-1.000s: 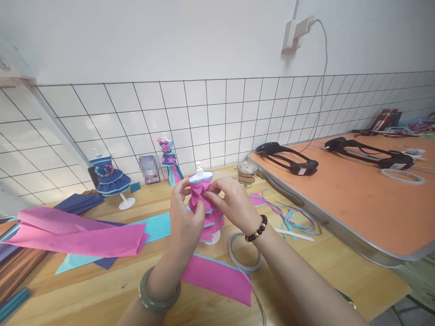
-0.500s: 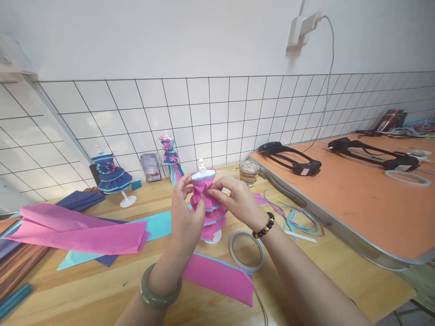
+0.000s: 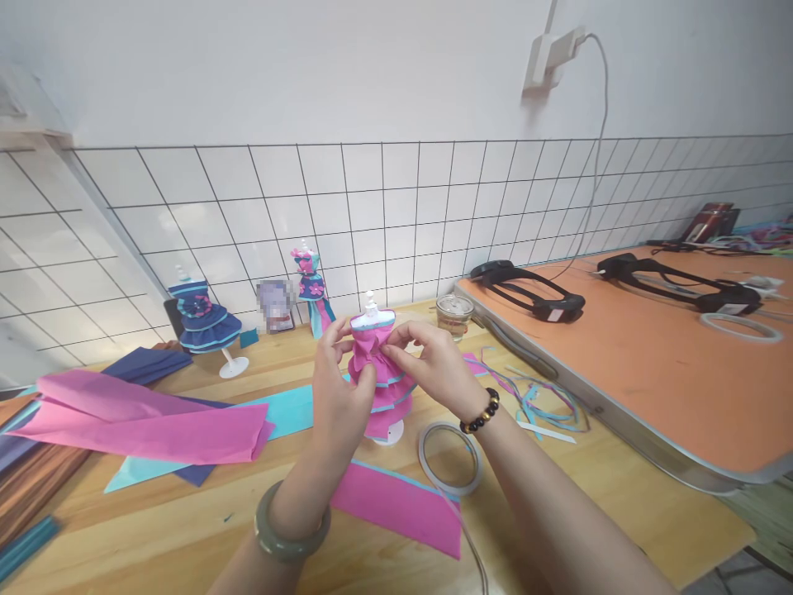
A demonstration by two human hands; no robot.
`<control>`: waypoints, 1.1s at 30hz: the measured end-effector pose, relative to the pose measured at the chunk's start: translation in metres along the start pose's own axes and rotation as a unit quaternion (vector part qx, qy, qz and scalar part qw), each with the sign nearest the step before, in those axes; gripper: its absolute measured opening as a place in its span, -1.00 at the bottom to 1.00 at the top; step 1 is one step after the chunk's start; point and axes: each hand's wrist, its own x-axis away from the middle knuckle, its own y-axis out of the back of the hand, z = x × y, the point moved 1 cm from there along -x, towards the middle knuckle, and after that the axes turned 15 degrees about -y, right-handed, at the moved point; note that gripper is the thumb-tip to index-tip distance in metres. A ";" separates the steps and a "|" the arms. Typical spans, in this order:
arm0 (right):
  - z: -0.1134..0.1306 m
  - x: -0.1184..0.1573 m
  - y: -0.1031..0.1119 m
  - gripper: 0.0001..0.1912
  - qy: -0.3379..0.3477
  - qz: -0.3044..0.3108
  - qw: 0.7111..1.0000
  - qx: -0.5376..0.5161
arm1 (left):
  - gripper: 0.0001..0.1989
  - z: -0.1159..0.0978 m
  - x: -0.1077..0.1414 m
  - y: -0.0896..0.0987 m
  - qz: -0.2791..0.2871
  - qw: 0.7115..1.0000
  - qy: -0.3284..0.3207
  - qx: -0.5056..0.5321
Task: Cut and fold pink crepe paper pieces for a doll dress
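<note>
A small white mannequin (image 3: pixel 371 307) on a round base wears a pink tiered dress (image 3: pixel 393 397) with light blue edging. My left hand (image 3: pixel 342 388) is wrapped around the left side of the dress, its thumb on the front. The thumb and fingertips of my right hand (image 3: pixel 427 359) pinch the pink cloth at the upper front of the bodice. Below the base lies a pink strip (image 3: pixel 400 506) with a blue edge, and a roll of tape (image 3: pixel 421 454) rests to its upper right.
Two dressed mannequins, one in a blue dress (image 3: pixel 207 326), stand near the tiled wall. Pink cloth (image 3: pixel 149 421) lies at the left. A glass cup (image 3: pixel 454 316), ribbon scraps (image 3: pixel 538 401) and an orange board (image 3: pixel 650 372) holding black headsets are at the right.
</note>
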 end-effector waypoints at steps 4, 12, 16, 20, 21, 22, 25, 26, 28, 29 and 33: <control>-0.003 0.000 0.003 -0.92 -0.036 0.039 0.997 -0.059 | -0.41 0.001 0.000 0.002 0.007 1.000 0.005 -0.002; -0.005 0.002 0.001 -0.82 -0.050 0.009 0.997 -0.066 | -0.41 0.000 0.001 0.001 0.009 1.000 0.026 -0.004; -0.005 0.001 -0.007 -0.68 -0.055 0.009 0.993 -0.100 | -0.39 0.000 0.001 0.001 0.021 0.999 0.033 0.003; -0.004 0.001 -0.010 -0.63 -0.060 0.015 0.990 -0.124 | -0.40 -0.001 0.001 0.003 0.026 0.999 0.020 0.007; -0.003 0.001 -0.010 -0.62 -0.058 0.015 0.990 -0.126 | -0.41 -0.001 0.001 0.003 0.025 1.000 0.015 0.005; -0.003 0.002 -0.010 -0.61 -0.055 0.013 0.990 -0.127 | -0.42 -0.001 0.001 0.004 0.023 1.000 0.011 0.002; 0.000 0.003 -0.011 -0.58 -0.037 0.005 0.992 -0.124 | -0.45 -0.002 0.001 0.005 0.021 1.000 0.001 -0.004; 0.001 0.004 -0.011 -0.57 -0.031 0.000 0.992 -0.120 | -0.45 -0.002 0.001 0.006 0.023 1.000 -0.003 -0.002; 0.001 0.004 -0.012 -0.54 -0.024 -0.013 0.994 -0.108 | -0.45 -0.003 0.002 0.007 0.029 1.000 -0.011 0.004; 0.001 0.004 -0.013 -0.53 -0.022 -0.019 0.994 -0.101 | -0.45 -0.003 0.002 0.008 0.033 0.999 -0.015 0.005; -0.002 0.004 -0.016 -0.50 -0.024 -0.038 0.995 -0.085 | -0.40 -0.004 0.003 0.012 0.037 0.998 -0.017 -0.055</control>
